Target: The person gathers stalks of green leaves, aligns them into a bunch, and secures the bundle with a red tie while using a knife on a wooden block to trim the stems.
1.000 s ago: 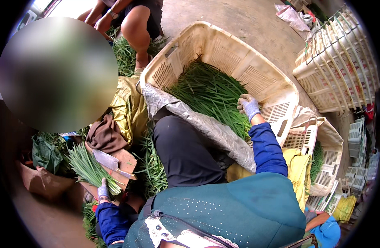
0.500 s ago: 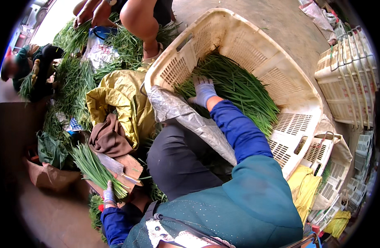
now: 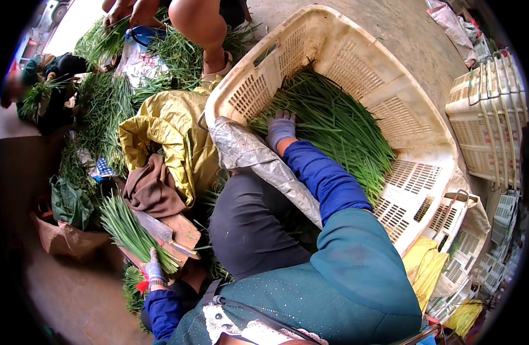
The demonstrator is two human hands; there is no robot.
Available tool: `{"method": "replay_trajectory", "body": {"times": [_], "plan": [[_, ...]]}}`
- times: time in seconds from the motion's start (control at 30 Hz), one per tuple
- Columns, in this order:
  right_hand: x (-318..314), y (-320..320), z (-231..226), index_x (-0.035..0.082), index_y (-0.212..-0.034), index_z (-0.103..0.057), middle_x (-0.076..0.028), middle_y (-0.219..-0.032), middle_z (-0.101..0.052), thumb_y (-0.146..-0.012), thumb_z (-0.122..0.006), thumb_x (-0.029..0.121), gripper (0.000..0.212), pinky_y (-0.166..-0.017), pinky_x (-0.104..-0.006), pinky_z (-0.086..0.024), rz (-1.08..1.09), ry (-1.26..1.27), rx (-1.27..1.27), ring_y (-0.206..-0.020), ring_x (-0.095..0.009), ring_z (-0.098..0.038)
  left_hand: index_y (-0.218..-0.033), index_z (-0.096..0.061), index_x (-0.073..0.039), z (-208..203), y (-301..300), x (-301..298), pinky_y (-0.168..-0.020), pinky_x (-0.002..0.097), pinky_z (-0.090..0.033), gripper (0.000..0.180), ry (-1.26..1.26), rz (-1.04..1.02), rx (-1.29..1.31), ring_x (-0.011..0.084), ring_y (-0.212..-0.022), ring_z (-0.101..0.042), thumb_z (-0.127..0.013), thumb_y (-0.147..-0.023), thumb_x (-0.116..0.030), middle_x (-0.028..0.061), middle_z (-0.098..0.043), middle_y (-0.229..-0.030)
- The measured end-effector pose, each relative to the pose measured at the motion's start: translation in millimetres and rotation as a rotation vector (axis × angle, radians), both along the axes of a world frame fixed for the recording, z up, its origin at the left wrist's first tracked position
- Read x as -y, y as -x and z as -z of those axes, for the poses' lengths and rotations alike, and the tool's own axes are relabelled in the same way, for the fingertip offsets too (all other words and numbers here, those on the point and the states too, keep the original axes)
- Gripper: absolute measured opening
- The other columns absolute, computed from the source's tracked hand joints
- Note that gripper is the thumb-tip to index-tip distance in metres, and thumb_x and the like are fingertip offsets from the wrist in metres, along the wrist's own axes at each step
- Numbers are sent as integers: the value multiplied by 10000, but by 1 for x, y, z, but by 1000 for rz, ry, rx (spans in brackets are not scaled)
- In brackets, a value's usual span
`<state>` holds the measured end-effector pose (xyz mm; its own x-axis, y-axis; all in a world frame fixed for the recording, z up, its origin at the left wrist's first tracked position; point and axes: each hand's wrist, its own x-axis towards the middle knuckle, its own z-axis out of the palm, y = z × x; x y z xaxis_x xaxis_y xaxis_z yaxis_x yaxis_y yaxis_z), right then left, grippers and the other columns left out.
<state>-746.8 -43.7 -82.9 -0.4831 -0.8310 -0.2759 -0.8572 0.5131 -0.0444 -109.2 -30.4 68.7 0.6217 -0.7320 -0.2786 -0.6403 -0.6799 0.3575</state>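
My left hand [image 3: 154, 270], in a pale glove, is closed round the lower end of a bunch of garlic chives [image 3: 129, 233]. The bunch lies over a wooden board [image 3: 183, 230], next to a broad-bladed knife [image 3: 155, 226]. My right hand [image 3: 281, 127], gloved too, rests with its fingers laid on the near left side of a heap of garlic chives [image 3: 339, 126]. That heap fills part of a big white plastic basket [image 3: 411, 118] standing tilted before me. A silvery sheet [image 3: 247, 146] hangs over the basket's near rim.
Beside my knee stand a yellow sack [image 3: 187, 126] and a brown cloth [image 3: 155, 187]. Loose greens [image 3: 103, 103] cover the ground at far left, where two other people work. White crates [image 3: 485, 121] are stacked on the right. A brown bag [image 3: 72, 238] sits at left.
My right hand has drawn slightly nearer and its fingers are less spread on the chives. The left hand stays on its bunch. The view has shifted a little.
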Motion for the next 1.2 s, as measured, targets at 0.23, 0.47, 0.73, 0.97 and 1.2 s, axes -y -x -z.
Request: {"method": "replay_trajectory", "body": {"times": [0.23, 0.47, 0.73, 0.97, 1.2], "plan": [[8, -6, -11, 90, -1300, -548, -199, -1273, -579, -746, -714, 352, 635, -991, -473, -420, 90, -177, 348, -1210, -364, -551, -1452, -248, 90, 17, -40, -4, -965, 427, -477, 1117, 55, 45, 70, 353, -1152, -545, -838, -707, -498, 253, -505, -1343], [-22, 42, -11, 0, -1312, -539, -254, -1268, -583, -624, -812, 422, 852, -1011, -387, -451, 278, 165, 672, -1194, -348, -567, -1456, -284, 63, -21, -3, -2, -1037, 409, -420, 1080, 91, 147, 75, 354, -1236, -489, -836, -716, -498, 258, -453, -1394], [-80, 92, -42, -29, -1292, -545, -108, -1192, -660, -686, -796, 28, 659, -950, -333, -483, 483, 617, 1439, -1050, -208, -631, -1453, -353, 2, -108, 128, 12, -1148, 417, -269, 641, 611, 932, 302, 321, -1386, -344, -641, -906, -168, 195, -361, -1488], [-104, 92, -102, -8, -1333, -533, -117, -1262, -634, -680, -716, -92, 684, -1003, -351, -461, 410, 691, 1759, -1132, -233, -611, -1337, -502, 63, -172, 340, 46, -1021, 335, -459, 445, 237, 1053, -918, 231, -1204, -571, -550, -894, 65, 164, -589, -1303], [-90, 64, -183, 6, -1335, -534, -110, -1270, -628, -662, -736, -51, 705, -1050, -368, -430, 214, 727, 1949, -1154, -244, -601, -1448, -180, 145, -135, 504, 25, -1140, 425, -291, 1172, 54, 1721, -252, 427, -1360, -365, -862, -677, -416, 357, -360, -1419]]}}
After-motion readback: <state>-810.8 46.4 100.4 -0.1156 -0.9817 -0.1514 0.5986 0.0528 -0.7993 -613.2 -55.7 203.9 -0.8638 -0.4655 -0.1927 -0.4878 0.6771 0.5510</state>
